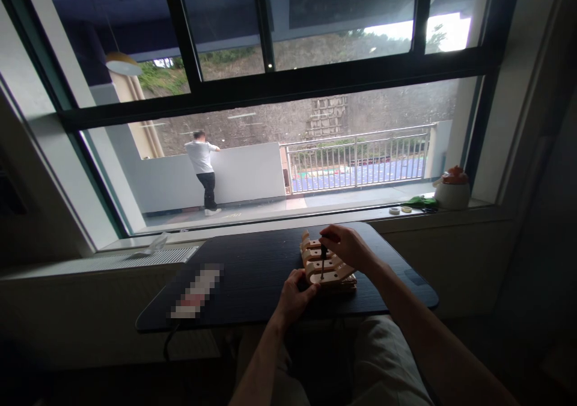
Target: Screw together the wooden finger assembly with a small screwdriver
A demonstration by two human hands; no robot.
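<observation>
A stack of light wooden pieces [325, 265] lies on a small dark table [252, 267] in front of me. My right hand [349, 246] is closed round the dark handle of a screwdriver [323, 257] that stands upright with its tip on the top wooden piece. My left hand [295, 295] grips the near left corner of the wooden stack and holds it against the table.
A blurred flat object [197, 292] lies on the table's left part. The window sill [315, 216] behind holds a white pot [452, 189], green scraps and small rings. Outside the window a person [204, 171] leans on a balcony wall. My knees are under the table.
</observation>
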